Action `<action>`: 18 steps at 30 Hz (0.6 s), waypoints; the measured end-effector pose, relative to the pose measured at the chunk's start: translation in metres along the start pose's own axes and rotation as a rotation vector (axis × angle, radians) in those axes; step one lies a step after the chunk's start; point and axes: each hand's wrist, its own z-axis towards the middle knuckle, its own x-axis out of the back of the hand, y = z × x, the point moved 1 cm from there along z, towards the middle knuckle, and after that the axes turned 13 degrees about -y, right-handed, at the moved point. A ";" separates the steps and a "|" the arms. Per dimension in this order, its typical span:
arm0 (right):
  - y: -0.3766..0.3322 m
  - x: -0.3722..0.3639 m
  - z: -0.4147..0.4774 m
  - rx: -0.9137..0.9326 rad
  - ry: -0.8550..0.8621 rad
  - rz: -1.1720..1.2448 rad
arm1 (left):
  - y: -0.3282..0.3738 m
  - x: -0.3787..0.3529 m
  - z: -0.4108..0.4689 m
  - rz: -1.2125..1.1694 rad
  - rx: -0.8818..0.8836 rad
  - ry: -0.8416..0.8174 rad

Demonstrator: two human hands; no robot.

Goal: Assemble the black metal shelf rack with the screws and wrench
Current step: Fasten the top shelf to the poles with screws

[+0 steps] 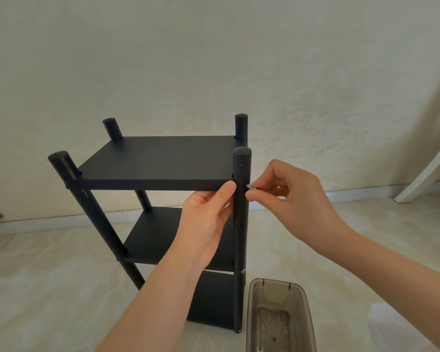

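Nearly built, by the look of it. Stands upright on the pale floor [48, 288], close to the wall: a black rack [153, 240], dull and dark, with three flat shelves between four round posts. Already has little silver screws in the left front post and one low in the right front post [241, 237]. Needs one more up high there. Pinches that screw [250, 186] in the right hand [297, 196], tip just at the side of the post, level with the top shelf [158, 158]. Grips the corner of the top shelf with the left hand [203, 224], thumb on its front edge. Probably needs tightening after. No wrench to be seen. Just beside the rack, a brownish see-through box [252, 308].
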 end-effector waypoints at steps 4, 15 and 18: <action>-0.003 -0.001 -0.001 0.021 -0.003 -0.059 | 0.000 0.000 0.000 -0.003 0.002 0.000; -0.001 -0.001 0.005 0.007 0.021 0.027 | -0.002 0.001 0.001 0.004 0.009 0.010; -0.001 -0.001 0.006 -0.035 0.039 0.024 | -0.002 0.001 0.001 0.003 0.009 0.012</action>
